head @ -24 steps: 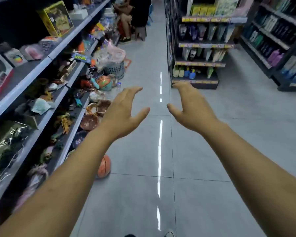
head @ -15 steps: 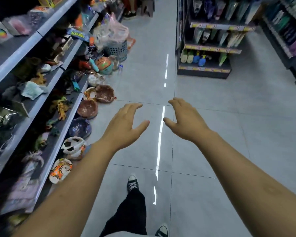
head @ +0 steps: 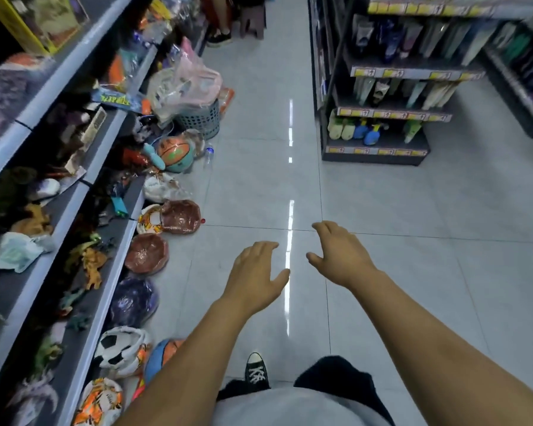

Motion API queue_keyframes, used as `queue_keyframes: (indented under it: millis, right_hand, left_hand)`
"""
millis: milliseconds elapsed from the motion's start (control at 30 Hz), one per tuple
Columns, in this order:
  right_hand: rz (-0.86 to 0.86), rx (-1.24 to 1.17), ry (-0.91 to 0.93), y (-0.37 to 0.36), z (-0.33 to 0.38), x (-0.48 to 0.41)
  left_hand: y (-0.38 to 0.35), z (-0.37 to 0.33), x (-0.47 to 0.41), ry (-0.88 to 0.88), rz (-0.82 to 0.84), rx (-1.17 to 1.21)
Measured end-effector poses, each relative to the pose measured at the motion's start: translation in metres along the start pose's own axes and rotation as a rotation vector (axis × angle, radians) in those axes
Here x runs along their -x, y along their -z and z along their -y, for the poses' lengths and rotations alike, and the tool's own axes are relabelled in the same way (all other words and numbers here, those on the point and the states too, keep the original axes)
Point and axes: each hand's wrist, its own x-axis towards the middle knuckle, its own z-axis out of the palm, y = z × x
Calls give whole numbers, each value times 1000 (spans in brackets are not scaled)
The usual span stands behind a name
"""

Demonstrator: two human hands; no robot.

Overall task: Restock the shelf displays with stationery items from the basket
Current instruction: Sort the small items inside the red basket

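Observation:
My left hand (head: 254,275) and my right hand (head: 340,256) are stretched out over the grey tiled aisle floor, palms down, fingers spread and relaxed, holding nothing. A grey perforated basket (head: 202,119) stuffed with plastic-wrapped goods stands on the floor ahead at the left, beside the toy shelving (head: 83,186). Its contents are too blurred to name. Both hands are well short of the basket and apart from each other.
Deflated balls in wrap (head: 146,253) and a basketball (head: 174,153) line the floor along the left shelf. A dark shelf unit (head: 379,115) with packaged goods stands at the right. A person's legs and a stool (head: 253,20) are at the aisle's far end. My shoe (head: 256,372) is below.
The view has tilted down and I have moved forward along the aisle; my hands sit lower in the frame, still spread and holding nothing. My shoe and legs have come into view.

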Motion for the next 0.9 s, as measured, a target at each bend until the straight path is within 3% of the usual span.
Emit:
queue_keyframes:
  millis: [400, 567, 900]
  right_hand:
    - [66, -11, 38, 58, -63, -325]
    - [147, 15, 89, 122, -95, -458]
    - [116, 55, 128, 233, -131, -725]
  left_hand:
    - [58, 31, -329, 39, 39, -102]
    - [101, 15, -469, 90, 118, -151]
    - [174, 20, -742, 74, 58, -31]
